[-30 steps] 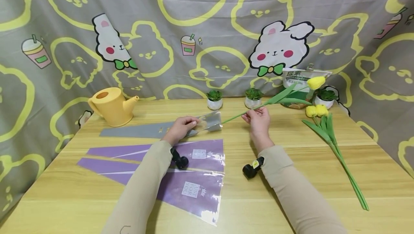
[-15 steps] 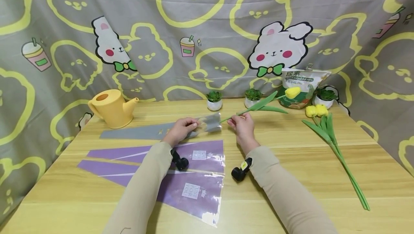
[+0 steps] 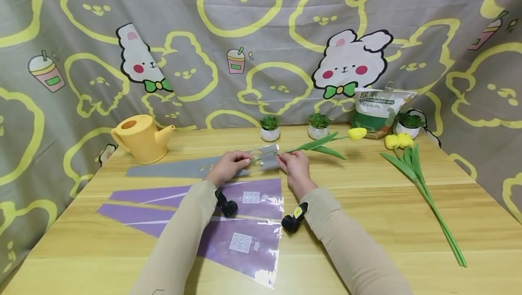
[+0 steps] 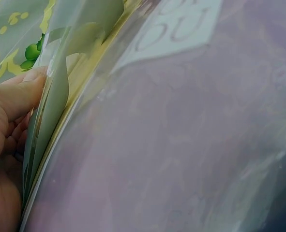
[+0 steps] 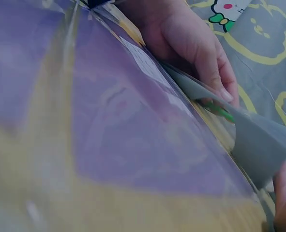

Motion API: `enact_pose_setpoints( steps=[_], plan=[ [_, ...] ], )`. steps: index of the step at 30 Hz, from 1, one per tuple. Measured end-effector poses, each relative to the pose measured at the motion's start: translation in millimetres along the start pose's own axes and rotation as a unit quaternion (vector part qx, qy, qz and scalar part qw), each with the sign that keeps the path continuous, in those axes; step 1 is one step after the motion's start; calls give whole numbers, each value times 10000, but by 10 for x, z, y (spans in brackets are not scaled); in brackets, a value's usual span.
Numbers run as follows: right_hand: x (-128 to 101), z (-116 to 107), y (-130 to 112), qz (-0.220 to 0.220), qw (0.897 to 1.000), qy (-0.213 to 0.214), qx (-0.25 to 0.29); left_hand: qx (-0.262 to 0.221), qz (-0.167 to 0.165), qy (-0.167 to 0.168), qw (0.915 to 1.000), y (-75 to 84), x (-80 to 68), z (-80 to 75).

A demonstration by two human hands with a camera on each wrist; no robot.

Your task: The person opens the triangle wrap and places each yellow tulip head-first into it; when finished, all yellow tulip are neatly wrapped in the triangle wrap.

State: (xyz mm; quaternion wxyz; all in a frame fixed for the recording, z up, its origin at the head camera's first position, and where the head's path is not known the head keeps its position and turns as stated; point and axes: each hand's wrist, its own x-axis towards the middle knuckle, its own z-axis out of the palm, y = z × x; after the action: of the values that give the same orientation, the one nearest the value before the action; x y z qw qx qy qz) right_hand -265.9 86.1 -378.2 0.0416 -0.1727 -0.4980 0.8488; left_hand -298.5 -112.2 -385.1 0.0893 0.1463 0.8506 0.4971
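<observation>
A grey bouquet sleeve [image 3: 163, 168] lies on the table, its wide end lifted. My left hand [image 3: 229, 166] pinches that end between thumb and fingers, and the left wrist view shows the thumb [image 4: 24, 94] against the film. In my right hand [image 3: 297, 171] is the stem of an artificial yellow tulip [image 3: 357, 133], gripped just outside the sleeve's mouth. Its green stem [image 5: 220, 111] runs inside the sleeve toward the left hand, while the leaves [image 3: 322, 143] and bloom stay outside to the right. The right fingertips are at the sleeve's edge.
Two purple sleeves [image 3: 265, 231] lie nearer the front. More yellow tulips [image 3: 432, 204] rest at the right. Along the back stand a yellow watering can [image 3: 140, 138], several small potted succulents [image 3: 270, 129] and a white-green bag [image 3: 373, 113], before a patterned curtain [image 3: 261, 23].
The right hand has moved left with the tulip, sliding its stem deeper into the grey sleeve. The bloom has come left and lower. The left hand has stayed at the sleeve's mouth.
</observation>
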Motion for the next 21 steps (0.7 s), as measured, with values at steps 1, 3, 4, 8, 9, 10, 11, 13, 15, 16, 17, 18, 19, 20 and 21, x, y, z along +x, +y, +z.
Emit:
enact_pose_setpoints(
  steps=[1,3,4,8,9,10,11,13,15,16,17,18,19,20,21],
  plan=[
    [-7,18,15,-21,10000,6,-95,-9,-3,10,10000,-1,2,2],
    [-20,47,45,-78,9996,17,-279,-3,1,11,10000,-7,3,6],
    [-25,58,56,-114,9994,21,-336,-9,5,13,10000,-7,4,9],
    [-32,72,78,-176,9985,15,-512,-38,41,-15,10000,5,-7,16],
    [-33,68,76,-158,9985,-3,-529,-51,51,-18,10000,6,-9,16],
    [-34,62,71,-130,9983,-21,-563,-61,51,-24,10000,8,-10,16],
    [-33,53,66,-82,9983,-35,-578,-54,46,-26,10000,9,-11,16],
    [-37,36,51,12,9983,-78,-581,-35,24,-31,10000,7,-12,15],
    [-43,21,31,112,9983,-105,-558,-23,-15,-28,10000,9,-15,12],
    [-44,14,22,156,9984,-105,-539,-19,-39,-27,10000,12,-18,12],
    [-46,8,13,200,9984,-107,-521,-3,-41,-29,10000,14,-21,11],
    [-49,5,4,225,9983,-109,-524,6,-36,-31,10000,16,-24,11],
    [-50,0,-5,254,9981,-109,-545,7,-32,-30,10000,16,-23,10],
    [-49,-2,-14,283,9981,-105,-541,-6,-28,-27,10000,18,-25,9],
    [-50,-4,-22,298,9980,-102,-556,-3,-13,-27,10000,20,-27,8]
  ],
)
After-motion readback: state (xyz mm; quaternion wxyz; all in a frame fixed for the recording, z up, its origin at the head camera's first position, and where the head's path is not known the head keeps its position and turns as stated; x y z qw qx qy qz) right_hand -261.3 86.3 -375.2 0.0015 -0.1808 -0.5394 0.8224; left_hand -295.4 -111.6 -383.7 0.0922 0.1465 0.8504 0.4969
